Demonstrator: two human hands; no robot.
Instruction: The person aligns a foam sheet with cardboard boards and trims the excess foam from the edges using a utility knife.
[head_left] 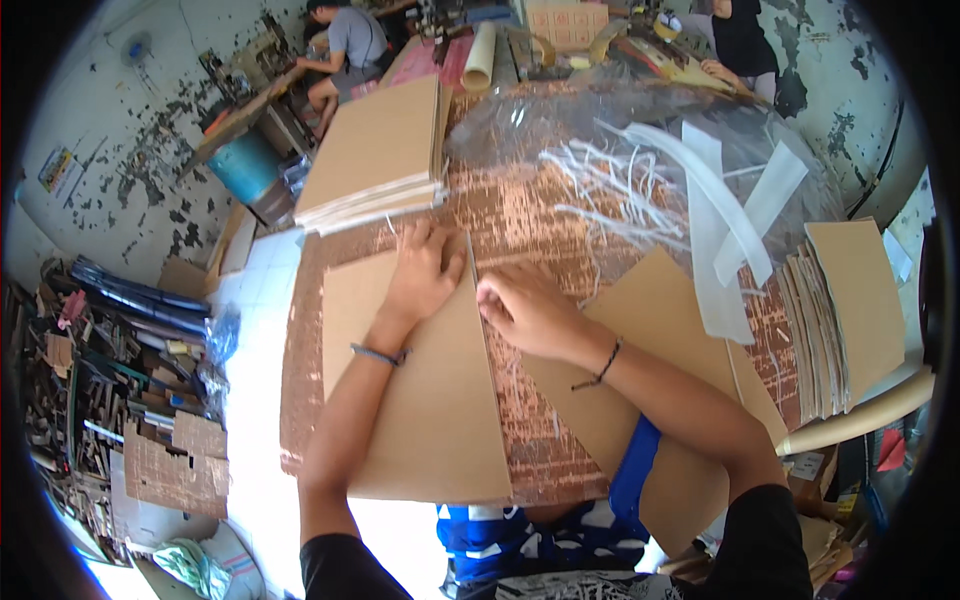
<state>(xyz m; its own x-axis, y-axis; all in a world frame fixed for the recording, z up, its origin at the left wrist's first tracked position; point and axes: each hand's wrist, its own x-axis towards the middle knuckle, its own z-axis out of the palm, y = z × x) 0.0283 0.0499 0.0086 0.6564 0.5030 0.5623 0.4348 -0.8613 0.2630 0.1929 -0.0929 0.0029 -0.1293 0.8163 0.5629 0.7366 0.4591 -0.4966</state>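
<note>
A brown cardboard sheet (420, 400) lies before me at the table's near left. On its far right corner rests my left hand (425, 270), palm down, its fingers bent and slightly apart. Just beyond the sheet's right edge is my right hand (530, 308), its fingers curled and pressed together in a pinch. Whatever those fingers may hold is hidden. Below my right forearm lies another cardboard piece (640, 300), set at an angle. A stack of cardboard sheets (375, 150) with pale edges stands past my left hand.
White strips (705, 240) and a tangle of thin white strands (620, 185) lie on clear plastic (560, 120). Cardboard pieces (850, 310) lean in a row at the right. Scrap (130, 380) is piled at far left. Two other people (355, 50) are farther back.
</note>
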